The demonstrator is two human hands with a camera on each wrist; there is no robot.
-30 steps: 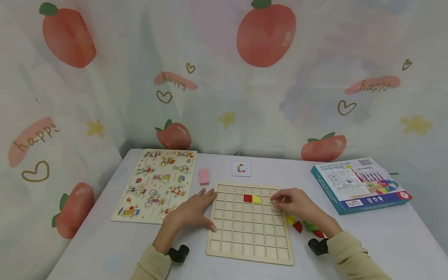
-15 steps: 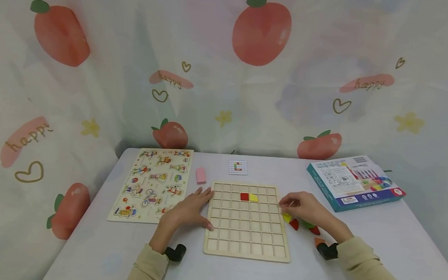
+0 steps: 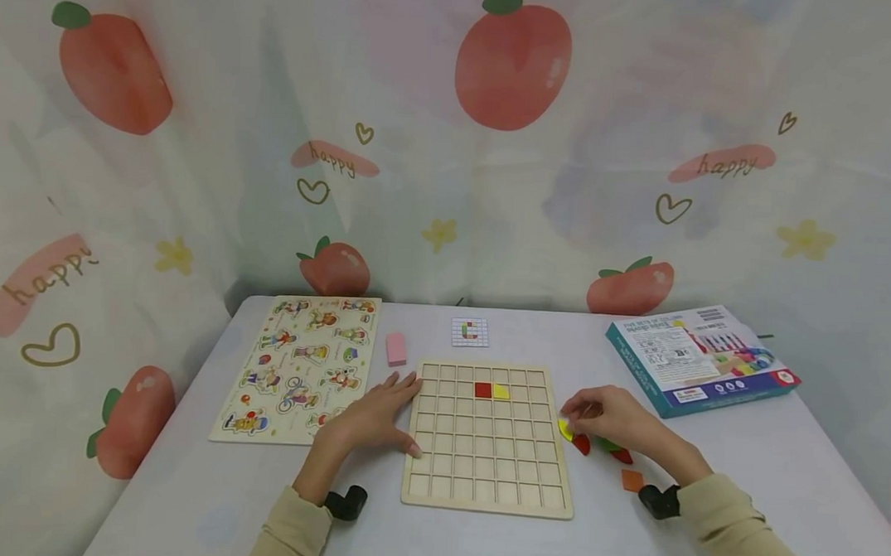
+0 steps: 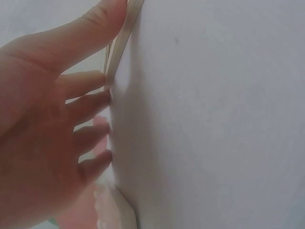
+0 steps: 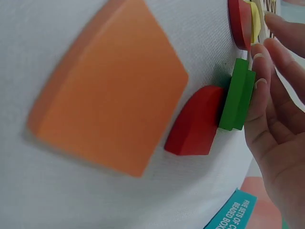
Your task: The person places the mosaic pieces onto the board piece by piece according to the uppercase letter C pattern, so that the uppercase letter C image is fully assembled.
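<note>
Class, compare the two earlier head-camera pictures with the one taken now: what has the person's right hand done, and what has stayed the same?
The right hand has drawn back off the wooden grid board to the loose coloured pieces on the table beside it, fingertips at the green piece. An orange piece is now uncovered. The left hand stays flat against the board's left edge; the red tile and yellow tile are unmoved.
</note>
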